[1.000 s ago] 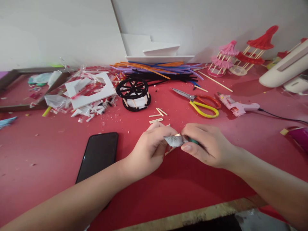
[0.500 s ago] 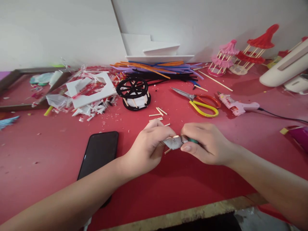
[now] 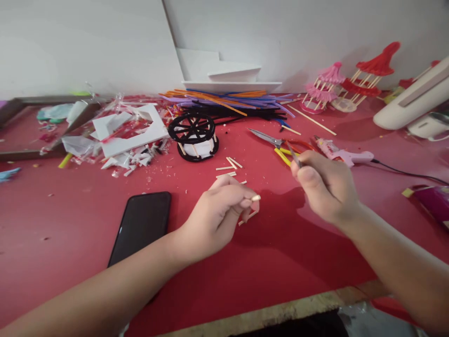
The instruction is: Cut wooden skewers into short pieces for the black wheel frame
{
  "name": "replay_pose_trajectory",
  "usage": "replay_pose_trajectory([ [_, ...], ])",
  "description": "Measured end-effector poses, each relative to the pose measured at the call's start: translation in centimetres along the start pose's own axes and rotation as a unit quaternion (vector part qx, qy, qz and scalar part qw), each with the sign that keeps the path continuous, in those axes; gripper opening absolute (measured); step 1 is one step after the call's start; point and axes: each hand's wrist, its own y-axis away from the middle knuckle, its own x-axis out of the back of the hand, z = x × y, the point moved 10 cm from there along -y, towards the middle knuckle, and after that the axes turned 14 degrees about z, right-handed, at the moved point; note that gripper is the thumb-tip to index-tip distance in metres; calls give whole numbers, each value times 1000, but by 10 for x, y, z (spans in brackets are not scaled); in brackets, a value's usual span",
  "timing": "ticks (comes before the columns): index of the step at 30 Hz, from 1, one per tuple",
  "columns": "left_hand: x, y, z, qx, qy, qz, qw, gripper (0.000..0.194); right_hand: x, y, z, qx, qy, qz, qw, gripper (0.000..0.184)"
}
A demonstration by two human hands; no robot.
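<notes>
My left hand point(image 3: 219, 217) pinches a short wooden stick point(image 3: 256, 198), its pale end poking out past the fingertips. Off to the right, my right hand point(image 3: 324, 187) is closed around a knife point(image 3: 293, 155); the blade shows edge-on and the fist covers the handle. Just beyond my left hand, several cut wooden stick pieces point(image 3: 229, 167) lie on the red tabletop point(image 3: 273, 267), and another piece point(image 3: 247, 219) is under its fingers. Behind these stands a small round frame point(image 3: 192, 136) of black pipe cleaner rings joined by short sticks around a white base.
Scissors point(image 3: 268, 137) and a pink glue gun point(image 3: 345, 154) lie beyond my right hand. A black phone point(image 3: 142, 227) is beside my left forearm. Foam scraps point(image 3: 133, 135), pipe cleaners point(image 3: 217, 98) and pink and red tower models point(image 3: 324, 86) line the back.
My right hand has drawn the knife away from the stick, up and to the right, turning the blade edge-on. My left hand stays nearly in place, still pinching the stick.
</notes>
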Motion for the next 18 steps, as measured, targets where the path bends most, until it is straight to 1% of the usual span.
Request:
replay_pose_trajectory([
  [2, 3, -2, -12, 43, -10, 16, 999, 22, -10, 4, -12, 32, -31, -35, 998, 26],
  [3, 4, -3, -15, 53, -11, 18, 998, 21, -17, 7, -18, 49, -41, -61, 996, 25],
  [5, 4, -4, -17, 55, -11, 16, 998, 19, -31, 14, -28, 77, -51, -106, 990, 22],
  [7, 5, -4, -17, 46, -11, 22, 999, 16, -39, 20, -34, 94, -54, -135, 985, 23],
  [10, 7, -3, -14, 30, -20, 30, 999, 17, -42, 24, -37, 111, -41, -143, 983, 26],
  [12, 6, -3, -13, 29, -27, 22, 999, 18, -41, 25, -38, 118, -21, -143, 982, 28],
  [15, 4, -2, -14, 36, -30, 14, 999, 19, -42, 25, -37, 120, 1, -149, 982, 30],
  [18, 4, -2, -13, 35, -31, 17, 999, 21, -42, 25, -36, 114, 4, -152, 982, 32],
])
